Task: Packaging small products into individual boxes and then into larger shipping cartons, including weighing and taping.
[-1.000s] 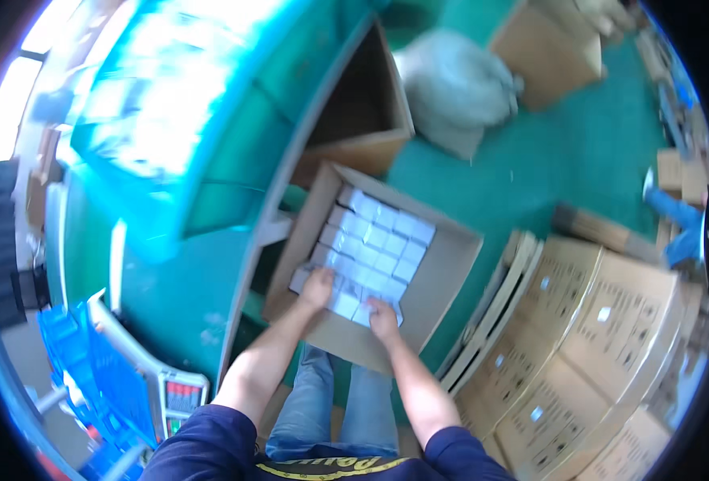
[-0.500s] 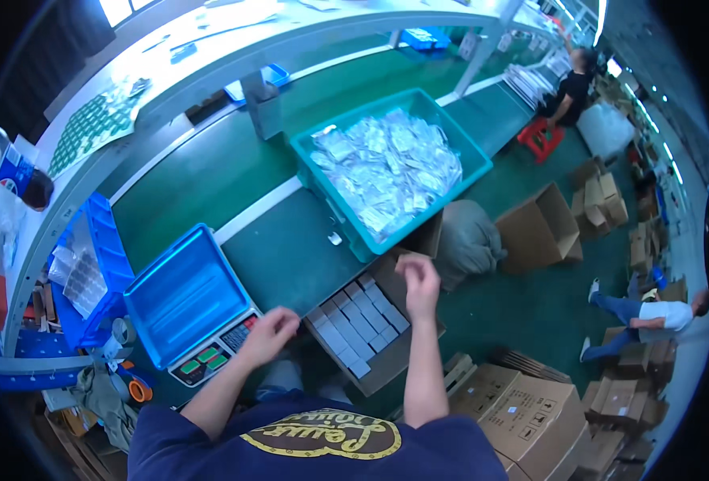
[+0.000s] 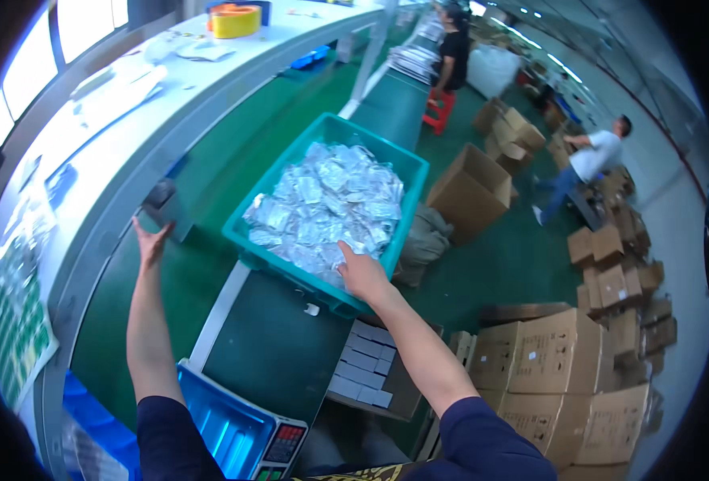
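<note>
A teal plastic bin [image 3: 413, 172] full of small clear plastic packets [image 3: 322, 196] stands on the green workbench. My right hand [image 3: 364, 276] reaches over its near right rim, fingers apart, its tips against the packets; no packet is plainly held. Farther left, my left hand [image 3: 153, 240] is spread with nothing in it, close to a grey box-shaped holder [image 3: 168, 212] beside the shelf edge. Under my right forearm, white small boxes [image 3: 362, 365] sit in rows in an open carton [image 3: 402, 385]. Near my left elbow is a scale [image 3: 282, 445] with a blue tray [image 3: 222, 417] on it.
A white shelf [image 3: 130, 120] runs along the left, with a yellow tape roll [image 3: 236, 22] on it. Open cartons [image 3: 471, 192], a grey sack [image 3: 425, 244] and stacked cartons [image 3: 559, 353] stand right. One person [image 3: 599, 156] is at right; another [image 3: 453, 52] is near a red stool [image 3: 439, 111].
My view has turned and shifted. Both hands have moved forward: the right from beside the carton into the teal bin, the left from beside the scale to near the grey holder.
</note>
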{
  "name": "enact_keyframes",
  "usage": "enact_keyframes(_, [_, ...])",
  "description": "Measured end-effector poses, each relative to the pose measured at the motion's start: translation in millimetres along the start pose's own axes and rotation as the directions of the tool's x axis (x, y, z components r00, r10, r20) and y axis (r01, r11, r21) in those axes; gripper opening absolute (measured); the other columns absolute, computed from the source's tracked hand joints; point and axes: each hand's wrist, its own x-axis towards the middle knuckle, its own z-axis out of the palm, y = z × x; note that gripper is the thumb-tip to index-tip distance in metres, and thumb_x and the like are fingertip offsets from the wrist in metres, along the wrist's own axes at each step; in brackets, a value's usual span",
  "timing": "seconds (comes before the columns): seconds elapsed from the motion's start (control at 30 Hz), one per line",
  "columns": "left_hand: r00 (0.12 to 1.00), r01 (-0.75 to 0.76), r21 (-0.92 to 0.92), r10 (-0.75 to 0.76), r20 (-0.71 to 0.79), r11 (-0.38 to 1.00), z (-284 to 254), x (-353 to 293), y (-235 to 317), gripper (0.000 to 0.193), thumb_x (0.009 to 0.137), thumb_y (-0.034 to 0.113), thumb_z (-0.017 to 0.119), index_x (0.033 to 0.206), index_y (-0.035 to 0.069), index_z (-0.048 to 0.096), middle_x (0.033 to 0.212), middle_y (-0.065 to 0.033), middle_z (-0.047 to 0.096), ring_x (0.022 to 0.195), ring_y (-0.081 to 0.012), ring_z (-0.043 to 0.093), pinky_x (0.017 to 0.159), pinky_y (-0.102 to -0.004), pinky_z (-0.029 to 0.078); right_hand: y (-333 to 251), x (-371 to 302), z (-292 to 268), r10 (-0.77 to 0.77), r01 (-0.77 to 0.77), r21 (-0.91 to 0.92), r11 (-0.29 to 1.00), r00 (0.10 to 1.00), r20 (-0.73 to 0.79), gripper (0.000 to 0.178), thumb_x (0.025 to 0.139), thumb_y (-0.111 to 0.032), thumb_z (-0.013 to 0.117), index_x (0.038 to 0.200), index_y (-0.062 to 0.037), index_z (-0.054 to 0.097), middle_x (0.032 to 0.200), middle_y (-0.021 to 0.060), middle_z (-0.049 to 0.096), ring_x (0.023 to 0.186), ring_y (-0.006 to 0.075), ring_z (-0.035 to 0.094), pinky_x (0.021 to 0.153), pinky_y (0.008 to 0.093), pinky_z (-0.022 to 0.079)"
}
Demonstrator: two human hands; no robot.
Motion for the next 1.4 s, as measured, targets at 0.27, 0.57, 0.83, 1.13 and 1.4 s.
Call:
enact_keyframes(0.27, [0.980, -0.197, -0.272, 0.195, -0.034, 0.942, -6, 26, -52, 0.084, 0.068, 0.009, 0.087, 0.137, 0.004, 0.040, 0.130, -0.0108, 0.054, 0.120, -0.0261, 0.053, 0.102, -0.0370, 0.045, 6, -35, 15, -0.070, 0.244, 0.343, 0.907, 0.891, -0.449, 0.036, 0.090, -0.021, 0.065, 0.117, -0.0006, 0.052, 0.110, 0.0174, 0.052, 0.093, 0.0293, 0.057, 0.082, 0.0347, 0.047])
enact_keyframes(0.57, [0.908, -0.393, 0.314, 0.419, -0.015, 0.864, -70, -231, 197, 0.082, 0.062, 0.017, 0.089, 0.132, 0.003, 0.048, 0.118, -0.0114, 0.053, 0.111, -0.0300, 0.053, 0.099, -0.0378, 0.043, -100, -139, -96, -0.023, 0.446, 0.885, 0.130, 0.894, -0.447, 0.028, 0.089, -0.007, 0.071, 0.105, -0.0062, 0.049, 0.093, -0.0021, 0.050, 0.087, 0.0051, 0.050, 0.075, 0.0206, 0.045])
enact_keyframes(0.83, [0.957, -0.201, 0.193, 0.235, -0.172, 0.960, -107, -428, 311, 0.092, 0.054, 0.010, 0.089, 0.135, 0.006, 0.044, 0.116, -0.0127, 0.050, 0.109, -0.0316, 0.049, 0.095, -0.0394, 0.043, -173, -231, -133, -0.557, 0.814, 0.444, 0.375, 0.581, -0.594, 0.018, 0.081, -0.008, 0.075, 0.092, -0.0085, 0.061, 0.103, 0.0037, 0.060, 0.097, 0.0191, 0.058, 0.085, 0.0365, 0.046])
enact_keyframes(1.13, [0.985, -0.169, -0.044, 0.168, -0.039, 0.985, -175, -590, 326, 0.108, 0.073, 0.035, 0.084, 0.155, 0.012, 0.018, 0.131, -0.0158, 0.045, 0.116, -0.0260, 0.055, 0.087, -0.0383, 0.055, -105, -292, -91, -0.920, 0.512, 0.859, -0.018, 0.327, -0.214, 0.087, 0.080, -0.021, 0.078, 0.147, -0.0029, 0.026, 0.149, 0.0232, 0.034, 0.134, 0.0352, 0.043, 0.110, 0.0459, 0.036])
enact_keyframes(1.4, [0.969, 0.230, -0.279, -0.195, 0.150, 0.932, -218, -665, 302, 0.047, 0.080, 0.021, 0.079, 0.118, 0.011, 0.053, 0.116, -0.0097, 0.046, 0.111, -0.0227, 0.055, 0.086, -0.0348, 0.055, -136, -354, -33, -0.961, 0.412, 0.886, 0.214, 0.252, 0.115, 0.044, 0.080, -0.012, 0.069, 0.122, -0.0056, 0.057, 0.132, 0.0180, 0.039, 0.122, 0.0296, 0.049, 0.097, 0.0402, 0.047])
